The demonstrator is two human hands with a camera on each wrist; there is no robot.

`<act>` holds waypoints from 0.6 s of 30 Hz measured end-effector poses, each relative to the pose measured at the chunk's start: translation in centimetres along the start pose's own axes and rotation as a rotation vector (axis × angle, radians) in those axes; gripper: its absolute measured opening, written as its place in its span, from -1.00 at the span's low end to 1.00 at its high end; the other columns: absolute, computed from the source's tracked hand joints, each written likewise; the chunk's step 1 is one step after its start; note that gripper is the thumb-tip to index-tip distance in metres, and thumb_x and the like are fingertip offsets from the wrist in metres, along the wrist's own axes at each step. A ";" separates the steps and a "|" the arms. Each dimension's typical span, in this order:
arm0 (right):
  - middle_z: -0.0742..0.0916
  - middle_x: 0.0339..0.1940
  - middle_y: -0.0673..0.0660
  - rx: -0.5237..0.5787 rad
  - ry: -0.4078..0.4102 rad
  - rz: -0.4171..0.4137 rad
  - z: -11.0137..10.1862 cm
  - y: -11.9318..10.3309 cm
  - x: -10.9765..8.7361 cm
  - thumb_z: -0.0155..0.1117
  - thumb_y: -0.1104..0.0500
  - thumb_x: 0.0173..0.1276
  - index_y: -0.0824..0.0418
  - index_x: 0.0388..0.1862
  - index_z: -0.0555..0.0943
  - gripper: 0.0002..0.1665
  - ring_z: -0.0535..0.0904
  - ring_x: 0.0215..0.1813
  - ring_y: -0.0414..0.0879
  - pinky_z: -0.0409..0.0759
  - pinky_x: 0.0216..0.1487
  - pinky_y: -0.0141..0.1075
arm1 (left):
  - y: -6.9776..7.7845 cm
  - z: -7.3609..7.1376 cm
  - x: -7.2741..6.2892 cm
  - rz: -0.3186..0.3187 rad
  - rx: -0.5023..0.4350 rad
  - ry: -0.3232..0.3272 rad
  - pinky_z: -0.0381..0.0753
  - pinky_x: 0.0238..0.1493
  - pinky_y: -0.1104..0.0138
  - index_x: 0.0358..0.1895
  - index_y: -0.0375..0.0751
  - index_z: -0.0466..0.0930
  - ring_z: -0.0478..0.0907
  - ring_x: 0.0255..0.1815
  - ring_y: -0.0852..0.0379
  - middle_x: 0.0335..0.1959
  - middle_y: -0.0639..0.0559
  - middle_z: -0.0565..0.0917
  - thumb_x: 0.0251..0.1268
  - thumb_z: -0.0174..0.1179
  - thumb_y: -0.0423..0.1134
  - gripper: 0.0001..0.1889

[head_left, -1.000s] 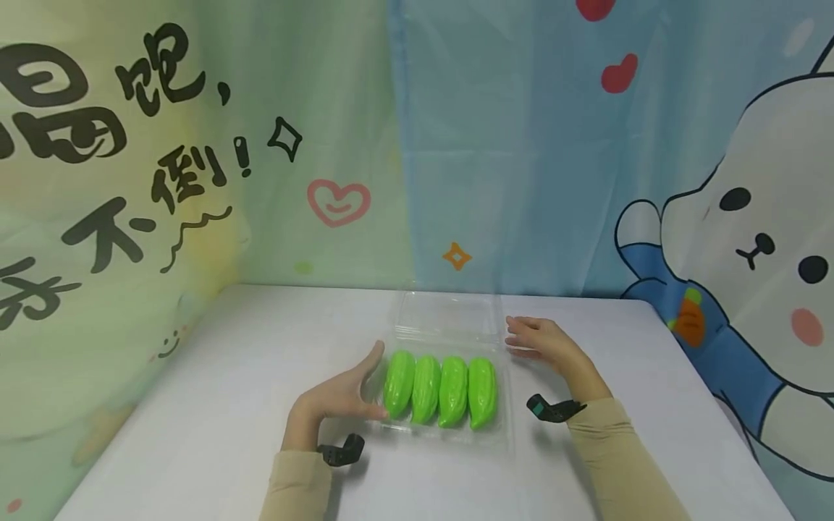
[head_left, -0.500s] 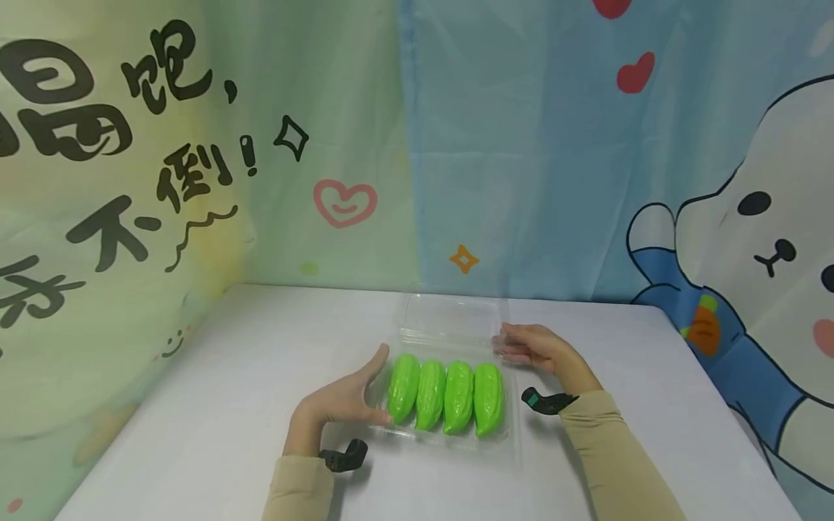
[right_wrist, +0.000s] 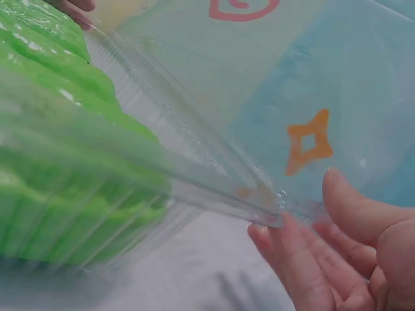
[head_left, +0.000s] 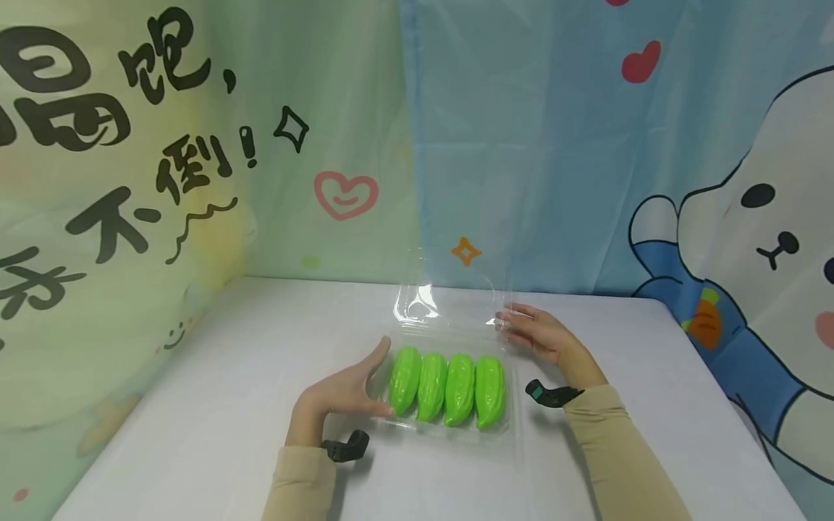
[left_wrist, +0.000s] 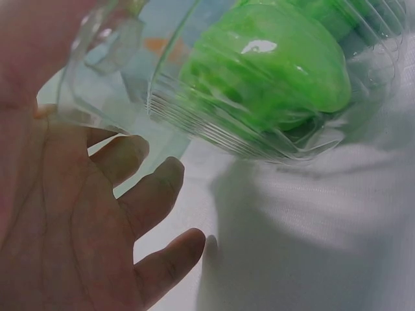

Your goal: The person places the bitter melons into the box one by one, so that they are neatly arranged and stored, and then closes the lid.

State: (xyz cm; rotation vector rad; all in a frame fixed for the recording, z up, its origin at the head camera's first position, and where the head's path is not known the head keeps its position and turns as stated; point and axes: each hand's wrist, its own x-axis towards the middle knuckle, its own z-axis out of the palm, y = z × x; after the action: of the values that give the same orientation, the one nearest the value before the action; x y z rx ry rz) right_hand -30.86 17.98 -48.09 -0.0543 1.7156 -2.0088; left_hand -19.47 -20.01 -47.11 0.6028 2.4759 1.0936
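A clear plastic clamshell box holds several glossy green, ribbed, gourd-like pieces in a row. Its clear lid is raised at the far side, tilted up. My left hand lies along the box's left side, thumb at the near left corner. In the left wrist view its other fingers are spread and nearly straight beside the plastic. At the lid's right edge is my right hand. Seen from the right wrist, its fingertips touch the lid's corner from below, thumb apart above.
Under the box lies a white table, its far edge against a printed curtain. Both wrists wear small black devices, the right one close to the table.
My right hand has moved in to the lid's right edge and the lid has tilted upward, now catching bright glare. The left hand has stayed at the box's left side.
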 end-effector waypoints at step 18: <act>0.55 0.15 -0.06 -0.110 -0.075 -0.242 0.3 -0.6 -1.4 0.13 0.32 0.39 0.16 0.40 0.14 -0.34 0.58 0.13 -0.29 0.60 0.09 -0.38 | -0.2 0.0 0.0 0.008 -0.002 0.004 -0.11 0.53 0.10 0.52 -0.13 -0.41 -0.27 0.57 0.05 0.56 0.01 -0.30 -0.12 0.48 0.02 0.31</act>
State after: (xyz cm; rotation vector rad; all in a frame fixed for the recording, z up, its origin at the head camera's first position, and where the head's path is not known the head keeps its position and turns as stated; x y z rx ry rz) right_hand -29.71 18.35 -47.02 -0.3866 1.8445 -2.0482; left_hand -19.47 -20.13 -47.21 0.6119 2.4777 1.1008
